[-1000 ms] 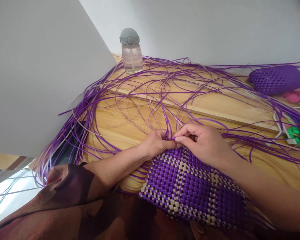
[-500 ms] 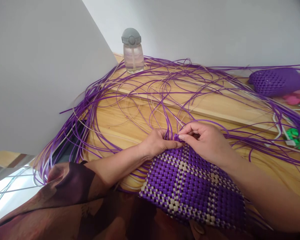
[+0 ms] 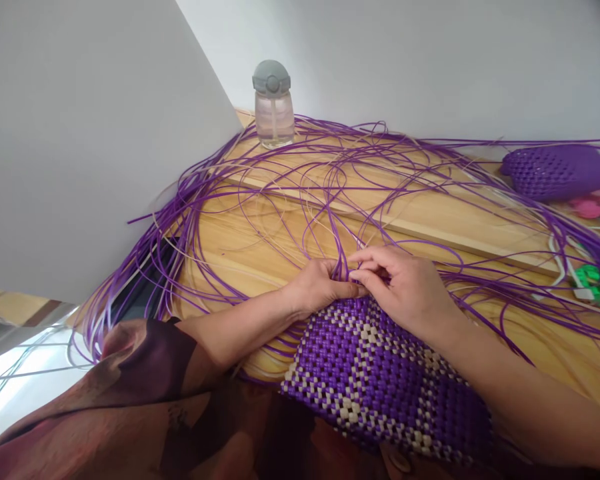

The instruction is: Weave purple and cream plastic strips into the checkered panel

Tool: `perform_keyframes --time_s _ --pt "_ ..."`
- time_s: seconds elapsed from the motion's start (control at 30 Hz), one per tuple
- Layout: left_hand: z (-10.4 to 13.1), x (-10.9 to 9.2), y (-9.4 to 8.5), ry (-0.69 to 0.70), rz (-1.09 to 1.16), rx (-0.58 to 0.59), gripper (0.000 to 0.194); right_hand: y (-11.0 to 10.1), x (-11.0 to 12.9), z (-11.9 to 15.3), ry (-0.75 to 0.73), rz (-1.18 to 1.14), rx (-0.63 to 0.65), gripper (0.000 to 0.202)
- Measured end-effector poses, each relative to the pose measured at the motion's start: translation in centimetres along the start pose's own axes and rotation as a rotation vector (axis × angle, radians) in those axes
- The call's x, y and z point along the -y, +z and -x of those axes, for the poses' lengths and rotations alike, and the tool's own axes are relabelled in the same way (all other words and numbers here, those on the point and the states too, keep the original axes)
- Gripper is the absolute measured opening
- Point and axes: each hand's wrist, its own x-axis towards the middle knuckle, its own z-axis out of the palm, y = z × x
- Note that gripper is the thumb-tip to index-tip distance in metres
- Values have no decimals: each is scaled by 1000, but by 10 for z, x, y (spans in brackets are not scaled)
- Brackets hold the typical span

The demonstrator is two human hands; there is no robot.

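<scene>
A woven piece (image 3: 380, 380) in purple and cream plastic strips lies toward me, its lower part against my dark patterned clothing. My left hand (image 3: 320, 283) grips its far edge, thumb on top, with purple strands rising between thumb and fingers. Close beside it, my right hand (image 3: 400, 283) pinches at a purple strand at the same edge, thumb and forefinger near each other. Long loose purple strands (image 3: 337, 220) run out from the edge over the wooden table. The exact crossing under my fingertips is partly hidden.
A clear bottle with a grey lid (image 3: 273, 107) stands at the back near the wall. Bundles of purple strands (image 3: 190, 193) curve around the table (image 3: 250, 240). To the right are a purple perforated holder (image 3: 555, 172) and a green object (image 3: 597, 283).
My right hand has shifted slightly left, its fingertips closer to my left hand at the edge. My left hand keeps its hold. The whole view has moved a little.
</scene>
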Motion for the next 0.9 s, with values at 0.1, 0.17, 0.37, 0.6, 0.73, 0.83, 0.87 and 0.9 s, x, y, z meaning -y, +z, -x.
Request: perform_keyframes --time_s 0.1,0.17,0.37,0.6,0.73,0.83,0.87,0.9 --pt "-1 1 -1 18 -45 -24 20 -1 4 -1 -96 151 67 10" --pt "-1 2 -1 26 -53 -31 18 -2 10 -3 -108 266 92 9" --pt "-3 4 -1 63 -60 -66 24 -5 31 -18 -147 308 200 14" --pt "-1 2 0 15 -49 -38 28 -17 20 -9 -42 13 190 18" --pt "0 0 0 0 -54 -27 30 -11 3 14 131 -154 67 16" --pt "0 0 0 -4 -27 -45 31 -1 -4 25 205 -227 17 15" --pt "0 0 1 -5 -23 -53 32 1 -5 27 192 -221 -2 14" --pt "0 0 1 -5 -23 -62 33 3 -6 28 162 -201 -27 13"
